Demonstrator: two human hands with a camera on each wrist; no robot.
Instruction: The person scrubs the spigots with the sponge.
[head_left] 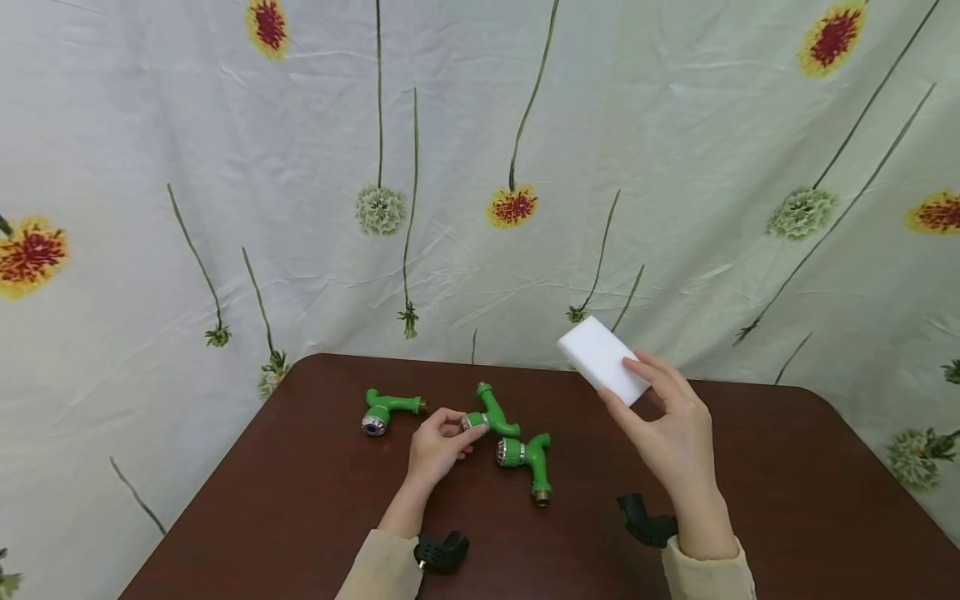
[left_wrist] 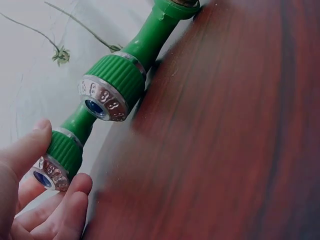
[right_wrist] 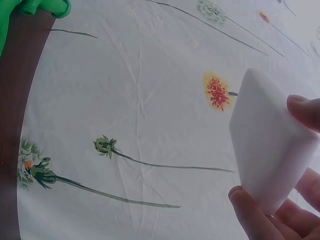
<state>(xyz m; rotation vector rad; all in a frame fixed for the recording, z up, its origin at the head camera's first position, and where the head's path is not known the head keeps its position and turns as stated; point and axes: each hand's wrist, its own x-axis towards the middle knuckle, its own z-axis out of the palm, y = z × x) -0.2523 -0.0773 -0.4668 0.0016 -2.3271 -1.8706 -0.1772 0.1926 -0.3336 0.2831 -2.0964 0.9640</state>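
My left hand grips the ribbed knob of a green faucet near the middle of the table. In the left wrist view the thumb and fingers curl around that knob, whose silver cap has a blue centre. A second green faucet lies just right of it, brass end toward me. Farther left lies a third green faucet. My right hand pinches a white sponge block between thumb and fingers, raised above the table's back right part.
Dark reddish-brown table has rounded back corners. Behind it hangs a pale cloth printed with flowers. Black curved wrist mounts stick out from both wrists, low over the table.
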